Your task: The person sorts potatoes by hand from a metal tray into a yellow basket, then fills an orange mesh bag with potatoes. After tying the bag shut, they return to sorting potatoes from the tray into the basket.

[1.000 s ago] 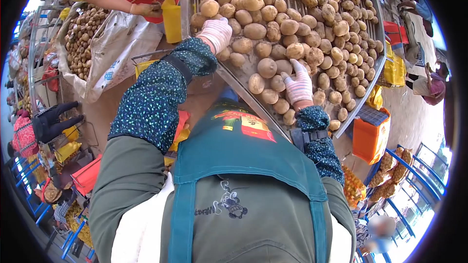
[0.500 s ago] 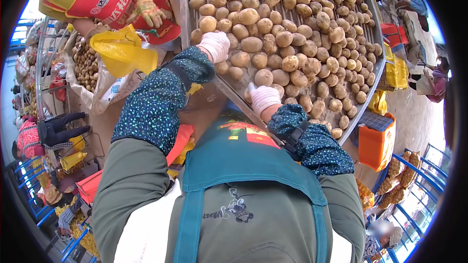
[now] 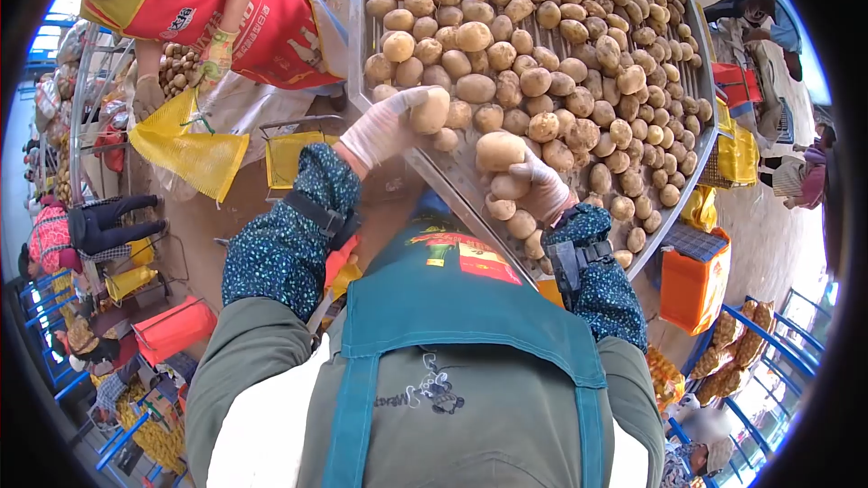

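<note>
Many potatoes are spread over a metal sorting table in front of me. My left hand, in a pale striped glove, grips a potato close to the table's near left edge. My right hand, gloved the same way, has its fingers closed round a large potato. Another potato sits against that palm, below the large one. More potatoes lie just under and beside the right hand. Dark speckled sleeves cover both my forearms.
At the left, a person in a red apron holds a yellow mesh bag near a sack of potatoes. An orange box stands off the table's right side. Blue railings and filled net bags are at lower right.
Both hands have come up from among the potatoes and now hold some. My left hand shifted slightly down-left. The person at left has moved the yellow bag lower and turned.
</note>
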### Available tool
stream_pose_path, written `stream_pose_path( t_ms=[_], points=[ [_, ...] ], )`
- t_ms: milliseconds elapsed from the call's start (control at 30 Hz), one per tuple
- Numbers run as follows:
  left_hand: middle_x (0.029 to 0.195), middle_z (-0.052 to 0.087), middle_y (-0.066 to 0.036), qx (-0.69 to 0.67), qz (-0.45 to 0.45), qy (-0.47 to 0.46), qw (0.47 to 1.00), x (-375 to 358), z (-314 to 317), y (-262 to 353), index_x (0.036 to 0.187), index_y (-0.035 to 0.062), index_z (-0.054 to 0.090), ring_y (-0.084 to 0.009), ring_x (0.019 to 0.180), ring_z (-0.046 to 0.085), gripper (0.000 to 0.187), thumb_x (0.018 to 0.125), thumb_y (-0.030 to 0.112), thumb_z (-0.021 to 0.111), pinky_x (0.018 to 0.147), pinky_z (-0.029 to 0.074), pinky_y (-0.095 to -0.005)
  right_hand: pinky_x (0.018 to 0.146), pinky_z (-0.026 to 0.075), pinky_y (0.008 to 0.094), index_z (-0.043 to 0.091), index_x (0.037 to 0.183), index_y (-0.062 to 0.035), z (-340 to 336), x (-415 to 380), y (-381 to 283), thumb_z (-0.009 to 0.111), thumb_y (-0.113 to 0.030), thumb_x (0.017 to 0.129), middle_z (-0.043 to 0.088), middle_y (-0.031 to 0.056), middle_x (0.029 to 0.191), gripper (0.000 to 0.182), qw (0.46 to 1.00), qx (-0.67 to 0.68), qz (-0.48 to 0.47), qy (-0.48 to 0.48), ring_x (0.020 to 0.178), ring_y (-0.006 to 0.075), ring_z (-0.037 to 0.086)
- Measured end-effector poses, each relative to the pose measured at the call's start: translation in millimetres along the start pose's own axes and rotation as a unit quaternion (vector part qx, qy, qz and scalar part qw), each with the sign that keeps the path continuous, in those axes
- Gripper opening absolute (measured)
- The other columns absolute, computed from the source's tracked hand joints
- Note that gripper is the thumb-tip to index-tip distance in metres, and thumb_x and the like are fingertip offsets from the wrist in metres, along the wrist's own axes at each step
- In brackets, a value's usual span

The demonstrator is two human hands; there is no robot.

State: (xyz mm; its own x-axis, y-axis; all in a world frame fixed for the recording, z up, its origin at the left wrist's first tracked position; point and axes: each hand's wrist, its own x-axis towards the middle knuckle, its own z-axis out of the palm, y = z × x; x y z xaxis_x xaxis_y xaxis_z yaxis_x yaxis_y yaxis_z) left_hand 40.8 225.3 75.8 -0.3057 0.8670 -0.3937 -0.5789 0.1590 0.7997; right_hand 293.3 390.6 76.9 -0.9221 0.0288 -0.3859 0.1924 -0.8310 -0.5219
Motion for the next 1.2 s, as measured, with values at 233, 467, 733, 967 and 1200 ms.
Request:
stream_pose_path(
  t_ms=[233, 467, 733, 967, 1200],
  points=[
    [0.114, 0.069, -0.014, -0.381, -0.107, -0.023, 0.918, -37, 26, -55, 0.122, 0.0073, 0.063, -0.0324, 0.104, 0.068, 0.042, 0.097, 0.041, 0.065, 0.082, 0.058, -0.0484, 0.094, 0.052, 0.0333, 0.044, 0.148, -0.0061, 21, 16, 0, 0.078, -0.040, 0.086, 0.060, 0.0083, 0.131, 0.078, 0.999, -0.043, 0.000, -0.021, 0.111, 0.0194, 0.061],
    [0.118, 0.070, -0.010, -0.378, -0.077, 0.048, 0.921, -86, -8, -73, 0.129, 0.0093, 0.060, -0.0251, 0.102, 0.070, 0.052, 0.094, 0.047, 0.068, 0.069, 0.060, -0.0402, 0.102, 0.050, 0.0318, 0.046, 0.151, -0.0068, 68, 71, 33, 0.078, -0.017, 0.090, 0.061, 0.0082, 0.137, 0.070, 0.949, -0.314, -0.019, -0.002, 0.120, 0.0169, 0.059],
    [0.124, 0.067, -0.009, -0.475, 0.011, 0.116, 0.872, -168, -79, -100, 0.131, 0.0144, 0.062, -0.0321, 0.114, 0.064, 0.044, 0.093, 0.036, 0.066, 0.066, 0.054, -0.0445, 0.078, 0.056, 0.0327, 0.060, 0.140, -0.0077, 121, 174, 88, 0.072, -0.028, 0.094, 0.070, 0.0067, 0.116, 0.052, 0.921, -0.328, 0.203, -0.061, 0.091, 0.0151, 0.066],
    [0.110, 0.070, -0.007, -0.415, 0.058, 0.326, 0.848, -198, -135, -83, 0.119, 0.0140, 0.065, -0.0281, 0.103, 0.068, 0.034, 0.092, 0.036, 0.067, 0.061, 0.052, -0.0377, 0.072, 0.061, 0.0373, 0.056, 0.142, -0.0081, 165, 226, 129, 0.072, -0.031, 0.092, 0.069, 0.0108, 0.116, 0.057, 0.910, -0.338, 0.231, -0.069, 0.095, 0.0200, 0.069],
    [0.118, 0.068, -0.006, -0.282, -0.035, 0.238, 0.929, -107, -32, -61, 0.128, 0.0131, 0.063, -0.0184, 0.097, 0.070, 0.039, 0.099, 0.039, 0.064, 0.072, 0.061, -0.0364, 0.089, 0.056, 0.0336, 0.052, 0.142, -0.0055, 87, 122, 80, 0.079, -0.025, 0.084, 0.066, 0.0120, 0.120, 0.066, 0.920, -0.383, 0.044, 0.077, 0.107, 0.0190, 0.064]
  ],
)
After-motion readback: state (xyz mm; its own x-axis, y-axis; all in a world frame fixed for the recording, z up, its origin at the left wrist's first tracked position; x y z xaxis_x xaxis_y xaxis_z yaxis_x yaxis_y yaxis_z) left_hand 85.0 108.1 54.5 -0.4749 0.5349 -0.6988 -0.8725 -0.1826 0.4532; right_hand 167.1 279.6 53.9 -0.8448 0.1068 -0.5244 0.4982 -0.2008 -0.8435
